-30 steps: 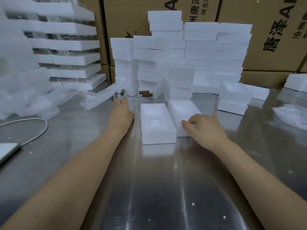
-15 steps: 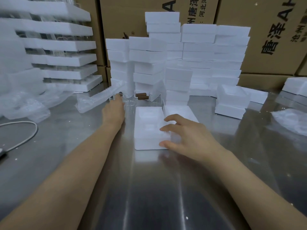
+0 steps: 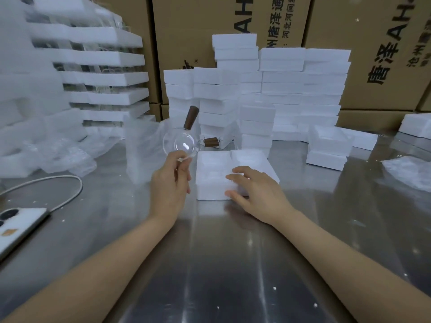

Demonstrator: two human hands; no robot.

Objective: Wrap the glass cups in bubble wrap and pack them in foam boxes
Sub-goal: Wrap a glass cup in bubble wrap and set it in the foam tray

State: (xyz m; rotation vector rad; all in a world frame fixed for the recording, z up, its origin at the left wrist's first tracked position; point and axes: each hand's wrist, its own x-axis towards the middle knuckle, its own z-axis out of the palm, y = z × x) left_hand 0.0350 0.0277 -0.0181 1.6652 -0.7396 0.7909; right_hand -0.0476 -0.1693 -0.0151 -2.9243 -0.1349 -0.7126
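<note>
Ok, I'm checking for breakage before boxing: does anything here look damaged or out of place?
Nothing looks broken. The glass cup in the left hand looks whole; only white foam crumbs dot the steel table.

Steel table (image 3: 221, 271) fronts stacked printed cardboard cartons (image 3: 191, 31).

The left edge cuts off the phone (image 3: 18, 227); the bubble wrap (image 3: 140, 148) is blurred.
</note>
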